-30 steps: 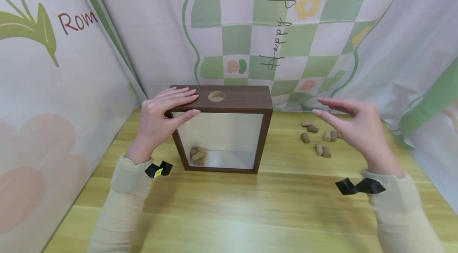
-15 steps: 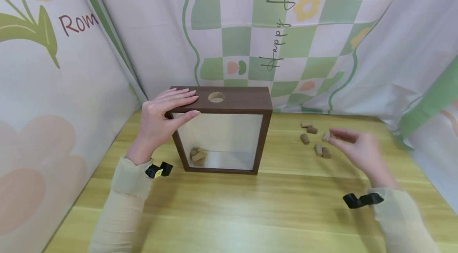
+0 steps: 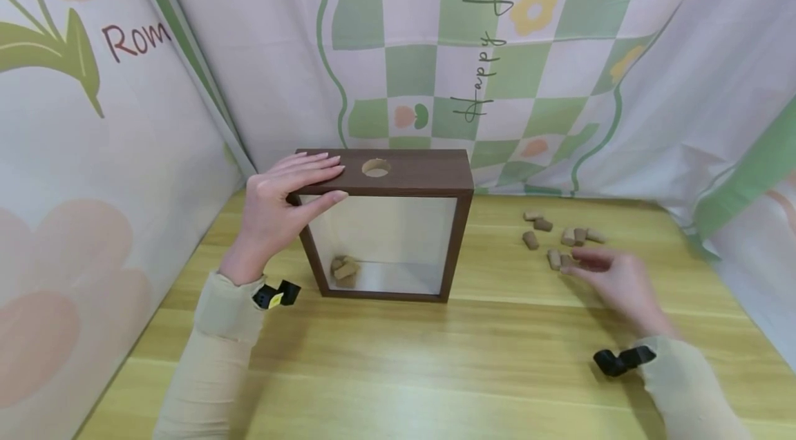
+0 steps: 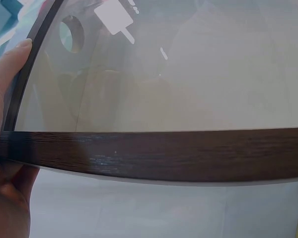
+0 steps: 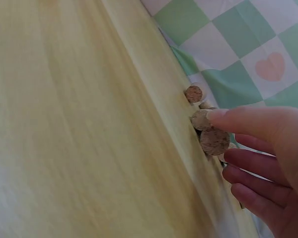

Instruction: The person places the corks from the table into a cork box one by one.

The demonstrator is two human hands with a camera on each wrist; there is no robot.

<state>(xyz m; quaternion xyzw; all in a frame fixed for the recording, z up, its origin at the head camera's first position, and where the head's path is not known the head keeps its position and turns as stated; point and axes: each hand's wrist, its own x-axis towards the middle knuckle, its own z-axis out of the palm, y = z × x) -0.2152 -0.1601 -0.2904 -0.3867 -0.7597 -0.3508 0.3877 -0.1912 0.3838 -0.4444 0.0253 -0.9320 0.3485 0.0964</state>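
Observation:
A dark brown shadow box (image 3: 463, 240) with a clear front and a round hole (image 3: 376, 168) in its top stands upright on the table. My left hand (image 3: 282, 195) holds its upper left corner, fingers lying along the top and thumb at the front edge. Several corks (image 3: 345, 271) lie inside at the bottom left. To the right, my right hand (image 3: 616, 281) is down at a loose cork (image 5: 215, 142), which thumb and fingers pinch from either side. Beside it lies a lighter cork (image 3: 554, 260); in the right wrist view the thumb partly covers the group.
More loose corks (image 3: 581, 236) lie just behind the right hand, with others (image 3: 533, 224) farther left. The wooden table (image 3: 398, 364) runs up to a checked cloth (image 3: 485, 115) at the back. Printed cloth (image 3: 93, 219) also hangs at the left side.
The right hand came down from the air to the corks, passed over the back group, then moved nearer to the front pair. The left hand and the shadow box stayed put.

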